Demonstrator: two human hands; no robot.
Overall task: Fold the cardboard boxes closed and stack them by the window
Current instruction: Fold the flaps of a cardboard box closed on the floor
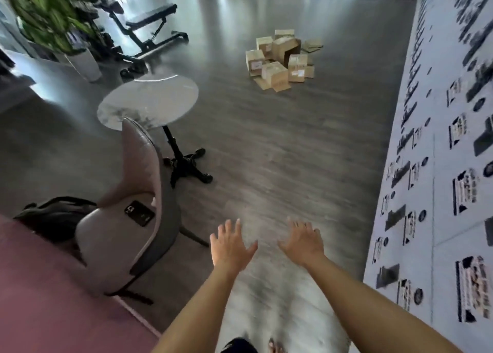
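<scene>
Cardboard boxes (280,59), 1 loose heap on the grey floor (266,152), none yet folded or stacked by our reading.

Our left hand (229,246) and right hand (302,242) are both spread flat with straight fingers, holding nothing, well apart from the heap. Risks we judge: several boxes lie tipped with loose flaps, so the heap may slide as we pull 1 out; the round table (149,102) and chair (128,219) crowd the floor's left side; a window cannot be made out.
</scene>
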